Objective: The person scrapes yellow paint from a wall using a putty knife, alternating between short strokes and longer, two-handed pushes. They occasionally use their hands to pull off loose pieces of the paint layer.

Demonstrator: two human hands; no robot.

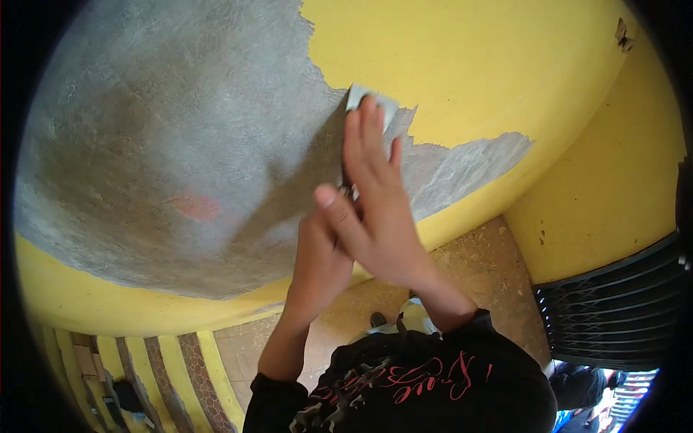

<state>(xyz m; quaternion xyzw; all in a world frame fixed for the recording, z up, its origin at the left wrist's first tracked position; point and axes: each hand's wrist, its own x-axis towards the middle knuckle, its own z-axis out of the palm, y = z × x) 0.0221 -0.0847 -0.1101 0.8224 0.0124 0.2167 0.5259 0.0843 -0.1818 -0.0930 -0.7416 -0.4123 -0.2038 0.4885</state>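
Observation:
A paint scraper with a flat metal blade (390,106) lies against the wall, where the yellow paint (447,65) meets the bare grey patch (180,130). My left hand (321,249) is closed low down, wrapped around what appears to be the scraper's handle, which is mostly hidden. Over it crosses my right hand (379,187), fingers stretched out along the blade and thumb pointing left. The paint border is ragged on both sides of the blade. Part of the blade is covered by my right fingers.
Yellow and patterned steps (170,382) rise at the lower left. A dark metal shutter gate (613,310) stands at the lower right, with a person in dark clothing (577,386) beyond it. Below is a tiled floor (480,263) with scattered flakes.

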